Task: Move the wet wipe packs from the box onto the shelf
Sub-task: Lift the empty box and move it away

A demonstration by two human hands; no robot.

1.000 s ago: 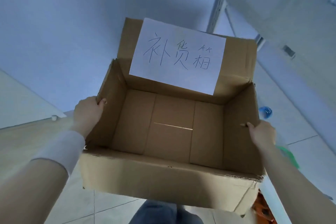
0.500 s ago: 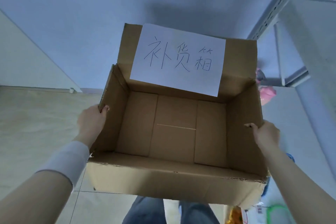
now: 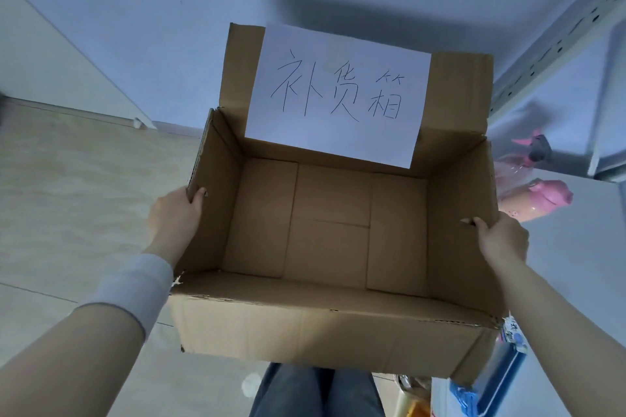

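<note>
The head view looks down into an open cardboard box (image 3: 321, 332), and each of the person's 2 hands clasps 1 of its side walls. The left hand (image 3: 174, 217) grips the rim of the box's left wall, with the thumb hooked over the edge and the other fingers (image 3: 162, 230) wrapped on the outside. The right hand (image 3: 503, 240) grips the box's right wall the same way, thumb tip on the inner face. Both hands are closed on cardboard, not spread wide. A paper label (image 3: 338, 95) with handwritten characters is stuck on the box's raised far flap. Only bare cardboard shows inside the box, with no wet wipe pack in it, so the unloading looks finished and the step in hand is probably handling the empty box. Right of the box stands the metal shelf (image 3: 559, 41), with pink packaged goods (image 3: 538, 196) just beyond the box's right wall. Under the box's near right corner sit blue-and-white packs (image 3: 501, 369). They may be the wipes, but the print is too small to tell. Below the box's near wall are the person's jeans (image 3: 315, 393), and tiled floor (image 3: 84, 196) lies to its left. To do this well, hold the box level by both rims, because the thin walls would bend under a 1-sided pull. Swing it away from the shelf post, and set it down leftward on the floor so the right corner does not knock the packs.
</note>
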